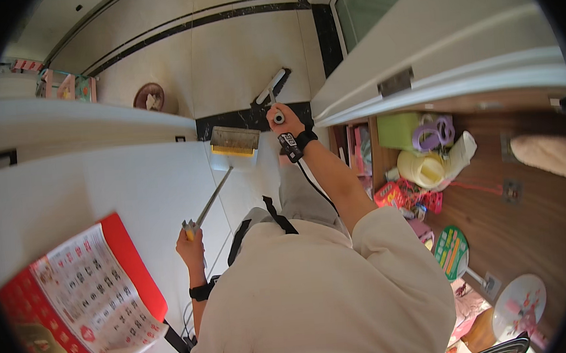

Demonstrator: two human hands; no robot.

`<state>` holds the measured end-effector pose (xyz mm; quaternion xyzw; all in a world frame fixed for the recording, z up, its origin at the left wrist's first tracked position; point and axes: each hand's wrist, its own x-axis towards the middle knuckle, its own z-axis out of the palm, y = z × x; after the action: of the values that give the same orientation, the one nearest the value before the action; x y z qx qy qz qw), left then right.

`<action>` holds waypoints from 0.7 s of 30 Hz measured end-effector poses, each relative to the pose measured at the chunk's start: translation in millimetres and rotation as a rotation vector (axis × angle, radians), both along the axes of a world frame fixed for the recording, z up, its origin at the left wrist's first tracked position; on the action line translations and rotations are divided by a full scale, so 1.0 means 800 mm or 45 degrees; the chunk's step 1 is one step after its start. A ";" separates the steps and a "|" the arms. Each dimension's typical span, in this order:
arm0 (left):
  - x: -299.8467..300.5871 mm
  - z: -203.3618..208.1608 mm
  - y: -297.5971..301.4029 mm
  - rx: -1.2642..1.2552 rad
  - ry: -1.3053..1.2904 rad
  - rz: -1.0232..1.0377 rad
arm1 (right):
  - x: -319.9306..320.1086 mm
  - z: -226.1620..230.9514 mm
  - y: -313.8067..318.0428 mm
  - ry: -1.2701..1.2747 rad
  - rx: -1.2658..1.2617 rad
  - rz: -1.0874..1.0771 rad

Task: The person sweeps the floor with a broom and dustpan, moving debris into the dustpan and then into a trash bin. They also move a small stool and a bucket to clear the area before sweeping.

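My right hand (287,118) is wrapped round the top of a broom handle, close to the middle of the doorway. Beyond it the broom (277,85) rests with its dark bristles on the pale floor tiles, just past the black threshold strip (236,121). Lower on the left, my left hand (190,247) is closed round the upper end of a long thin dustpan handle. The dustpan (235,150), with a grey tray and a row of yellow teeth, lies at the near side of the threshold. A gap separates it from the broom head.
A brown waste bin (151,98) with something pale inside stands past the doorway. A red and white calendar (100,287) hangs at the left. On the right, a wooden shelf (527,192) holds a yellow container (422,169), a green box (398,131) and a round fan (451,251).
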<state>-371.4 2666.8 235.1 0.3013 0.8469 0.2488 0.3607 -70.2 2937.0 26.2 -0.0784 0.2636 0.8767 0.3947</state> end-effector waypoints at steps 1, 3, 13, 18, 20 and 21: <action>0.004 -0.001 0.027 -0.040 0.027 0.003 | 0.011 -0.004 0.029 0.061 -0.042 -0.017; 0.010 -0.002 0.070 0.036 0.022 0.015 | 0.036 -0.008 0.067 0.235 -0.063 0.023; 0.004 -0.011 0.256 0.199 -0.153 0.208 | 0.061 0.077 0.138 -0.399 -0.199 0.066; -0.020 -0.030 0.352 0.200 -0.157 0.210 | 0.018 0.092 0.190 -0.592 -0.298 -0.060; -0.036 -0.038 0.395 0.175 -0.146 0.197 | 0.001 0.089 0.226 -0.544 -0.375 -0.068; -0.046 -0.040 0.415 0.187 -0.133 0.179 | -0.006 0.087 0.250 -0.610 -0.425 -0.011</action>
<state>-408.2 2998.6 202.9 0.2533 0.8255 0.3503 0.3629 -75.4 3137.2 95.6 -0.3458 0.3037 0.7761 0.4311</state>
